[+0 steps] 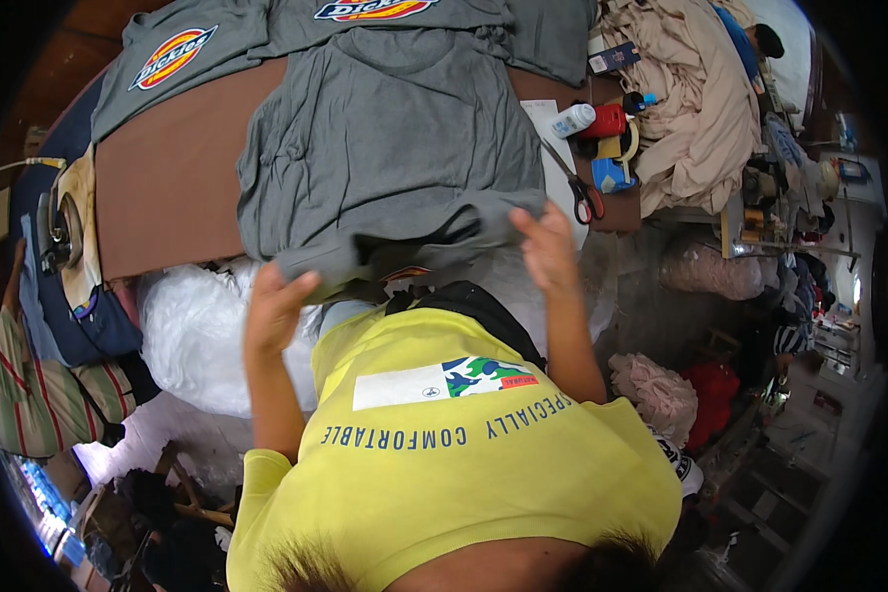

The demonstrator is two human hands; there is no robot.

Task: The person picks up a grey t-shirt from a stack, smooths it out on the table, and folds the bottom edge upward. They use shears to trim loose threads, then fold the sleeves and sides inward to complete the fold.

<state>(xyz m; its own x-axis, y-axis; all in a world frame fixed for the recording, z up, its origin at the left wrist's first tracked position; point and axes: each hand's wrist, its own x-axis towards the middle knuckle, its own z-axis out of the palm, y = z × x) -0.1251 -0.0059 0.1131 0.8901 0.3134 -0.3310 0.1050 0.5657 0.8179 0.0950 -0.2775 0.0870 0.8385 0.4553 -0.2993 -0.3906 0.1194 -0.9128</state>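
Observation:
A grey T-shirt point(405, 128) lies spread over the brown table in front of me, its neck at the far side and its hem at the near edge. My left hand point(281, 301) is closed on the hem's left end, the thumb on top. At the hem's right end my right hand point(546, 247) grips the cloth, somewhat blurred. Between the two hands the hem is lifted off the table edge and gapes open, and a bit of coloured print shows inside it. The fingers beneath the cloth are hidden.
More grey shirts with a colourful print point(173, 59) lie along the far side. To the right are scissors point(584, 197), a white bottle point(572, 120), tape rolls and a beige cloth heap point(696, 109). An iron point(69, 232) stands left; plastic bags point(192, 335) sit below the table edge.

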